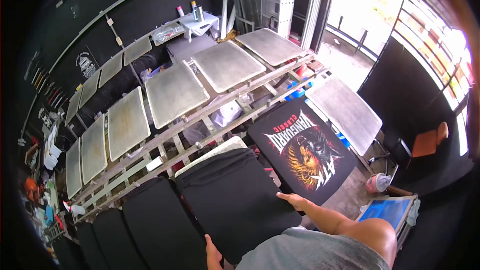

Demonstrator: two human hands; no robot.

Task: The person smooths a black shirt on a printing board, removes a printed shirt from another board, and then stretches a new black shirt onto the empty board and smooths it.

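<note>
My right hand (294, 201) lies flat on the right edge of a plain black shirt (235, 195) stretched over a printing board. My left hand (212, 254) rests on the same shirt's near edge, partly hidden at the bottom of the view. Just right of my right hand lies a black shirt printed with a red, white and orange graphic (302, 150) on the neighbouring board. More plain black shirts (160, 225) cover the boards to the left.
Two rows of bare grey boards (172, 92) run along a wooden rail frame (200, 117). One bare board (345, 112) stands right of the printed shirt. A blue screen frame (387, 211) and a pink container (377, 182) sit on the floor at right.
</note>
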